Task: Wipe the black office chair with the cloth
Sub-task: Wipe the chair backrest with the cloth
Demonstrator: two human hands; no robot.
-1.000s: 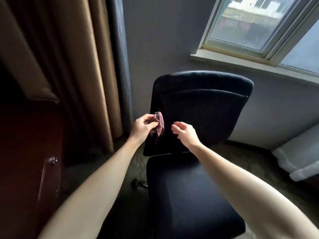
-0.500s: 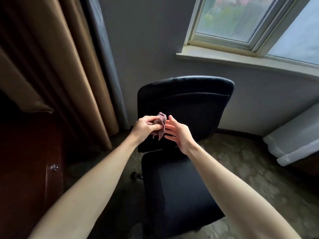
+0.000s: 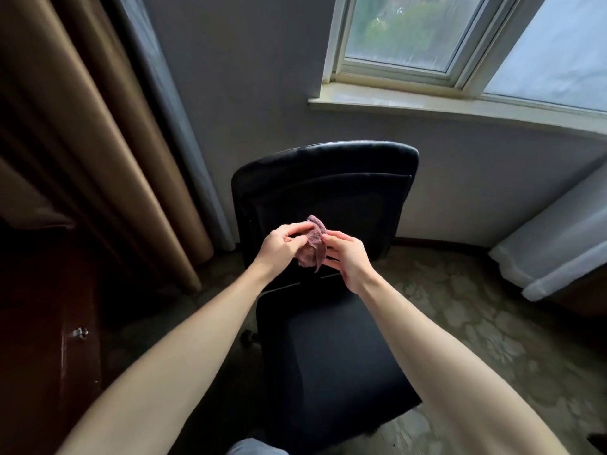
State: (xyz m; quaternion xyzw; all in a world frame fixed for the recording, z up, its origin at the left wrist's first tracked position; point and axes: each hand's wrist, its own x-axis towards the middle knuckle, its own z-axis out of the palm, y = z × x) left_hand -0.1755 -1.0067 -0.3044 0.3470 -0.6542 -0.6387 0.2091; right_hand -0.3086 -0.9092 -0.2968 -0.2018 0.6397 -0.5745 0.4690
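Note:
The black office chair (image 3: 328,198) faces me, its backrest toward the wall and its seat (image 3: 328,356) below my arms. A small crumpled mauve cloth (image 3: 312,246) hangs in the air in front of the lower backrest, not touching the chair. My left hand (image 3: 279,247) pinches the cloth's left side. My right hand (image 3: 345,257) pinches its right edge with thumb and fingers. Both forearms reach out over the seat.
Brown and grey curtains (image 3: 131,159) hang at the left beside a dark wooden cabinet (image 3: 42,339). A window sill (image 3: 460,106) runs above the chair. A white curtain hem (image 3: 551,257) drapes at the right. The floor has patterned carpet (image 3: 476,323).
My right hand has moved in from apart and taken hold of the cloth, which my left hand held alone before. The view has tilted downward, showing more of the seat.

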